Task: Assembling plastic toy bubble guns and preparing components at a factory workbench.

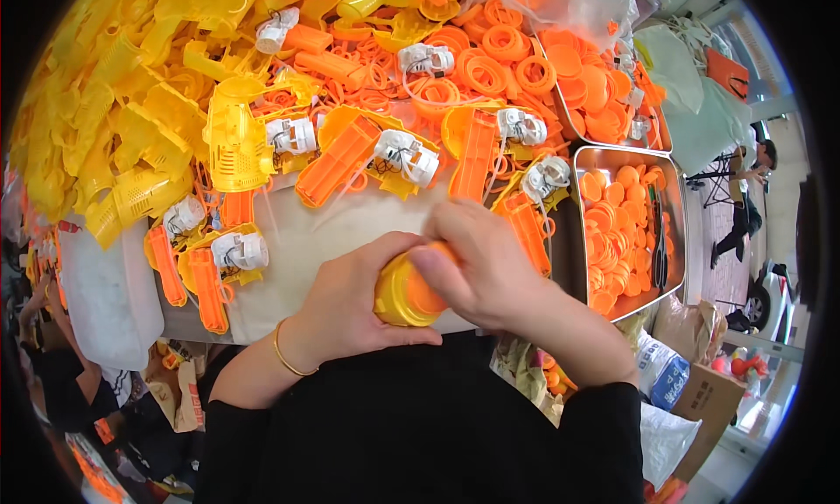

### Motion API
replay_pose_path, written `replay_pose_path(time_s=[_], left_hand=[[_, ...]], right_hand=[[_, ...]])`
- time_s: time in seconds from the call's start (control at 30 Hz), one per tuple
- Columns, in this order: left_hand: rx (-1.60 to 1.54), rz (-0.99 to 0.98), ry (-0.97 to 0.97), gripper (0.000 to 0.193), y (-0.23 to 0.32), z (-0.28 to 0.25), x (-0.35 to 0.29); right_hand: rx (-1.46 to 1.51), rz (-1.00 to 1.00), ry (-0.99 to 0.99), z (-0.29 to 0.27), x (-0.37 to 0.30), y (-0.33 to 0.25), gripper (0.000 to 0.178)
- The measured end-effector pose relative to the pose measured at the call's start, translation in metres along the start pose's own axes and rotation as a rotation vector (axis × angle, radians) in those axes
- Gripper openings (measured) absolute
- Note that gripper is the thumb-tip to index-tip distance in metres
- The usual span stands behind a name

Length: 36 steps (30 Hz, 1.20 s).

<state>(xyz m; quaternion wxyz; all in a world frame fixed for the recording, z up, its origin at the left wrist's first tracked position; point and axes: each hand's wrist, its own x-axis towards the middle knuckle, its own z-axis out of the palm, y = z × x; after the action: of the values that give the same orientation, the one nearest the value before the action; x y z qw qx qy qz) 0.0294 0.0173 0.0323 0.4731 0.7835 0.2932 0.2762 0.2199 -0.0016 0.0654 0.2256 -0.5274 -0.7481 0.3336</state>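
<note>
Close in front of my body, my left hand [341,294] wraps round a yellow round plastic part [394,296], its thumb and fingers on either side. An orange piece [426,287] sits against the yellow part's right face. My right hand [490,263] is closed over that orange piece, with the thumb pressed on it; its fingertips are partly hidden and a little blurred. Just beyond my hands lie several half-assembled units: yellow shells with orange boxes [337,161] and white wired modules [407,157].
Yellow plastic shells [131,110] are heaped at the far left. Orange rings [507,45] pile up at the back. A metal tray [678,281] on the right holds orange discs and black-handled scissors or pliers [660,250]. A translucent bin [109,303] stands at left; a cardboard box [713,408] is at lower right.
</note>
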Motion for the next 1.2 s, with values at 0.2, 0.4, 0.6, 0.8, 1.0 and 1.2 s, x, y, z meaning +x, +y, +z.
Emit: replay_pose_path(time_s=[0.2, 0.4, 0.6, 0.8, 1.0, 1.2], left_hand=[[0.14, 0.235, -0.007, 0.061, -0.011, 0.004, 0.0], [0.088, 0.31, 0.014, 0.051, -0.024, 0.009, -0.005], [0.15, 0.18, -0.091, 0.057, -0.014, 0.001, 0.009], [0.021, 0.142, 0.006, 0.056, -0.021, -0.002, 0.001], [0.034, -0.028, -0.148, 0.052, -0.011, -0.018, 0.011], [0.183, -0.2, -0.41, 0.051, -0.023, -0.039, 0.013]], right_hand=[[0.071, -0.15, 0.198, 0.02, 0.0, 0.004, 0.036], [0.179, -0.393, 0.141, 0.035, 0.016, -0.015, 0.021], [0.444, -0.167, 0.097, 0.03, 0.022, 0.005, 0.028], [0.292, -0.307, 0.18, 0.022, 0.026, -0.008, 0.042], [0.458, -0.255, 0.145, 0.021, 0.04, 0.006, 0.032], [-0.832, 0.154, 0.309, -0.107, 0.061, 0.14, 0.027]])
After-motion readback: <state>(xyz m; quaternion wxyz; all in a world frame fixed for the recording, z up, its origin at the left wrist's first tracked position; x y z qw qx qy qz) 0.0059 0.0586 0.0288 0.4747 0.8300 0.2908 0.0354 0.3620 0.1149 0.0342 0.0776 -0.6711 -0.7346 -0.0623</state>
